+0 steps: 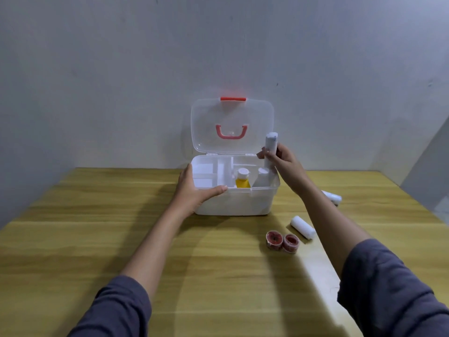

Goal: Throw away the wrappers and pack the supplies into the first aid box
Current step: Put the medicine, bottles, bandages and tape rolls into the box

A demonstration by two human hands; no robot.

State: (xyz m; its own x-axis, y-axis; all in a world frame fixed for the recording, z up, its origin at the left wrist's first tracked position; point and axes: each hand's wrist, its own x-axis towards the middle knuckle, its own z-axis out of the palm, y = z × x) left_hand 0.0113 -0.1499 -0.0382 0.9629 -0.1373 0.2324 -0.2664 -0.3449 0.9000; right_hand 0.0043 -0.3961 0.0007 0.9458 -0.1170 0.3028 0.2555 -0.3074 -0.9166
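White gauze in a tall rolled cylinder [271,148] stands upright in the right hand [283,164], whose grip is closed around the roll's lower half, thumb on the near side, directly above the right-hand end of the open white plastic first aid box [237,203]. Lowering it straight down, kept vertical, looks the best course: another white roll [262,177] already stands in that compartment, and the small yellow bottle with a white cap [242,178] is just beside it, so a tilted entry would likely knock one over. Easing the fingers off only once the base is seated should stop it toppling. The left hand [194,188] rests flat and open against the box's front left corner, steadying it. The clear lid with its red handle [232,126] leans back, out of the way. Still on the wooden table [121,227] lie a short white roll [302,226], two red tape rolls [281,240], and another white roll [332,197] behind the right forearm.
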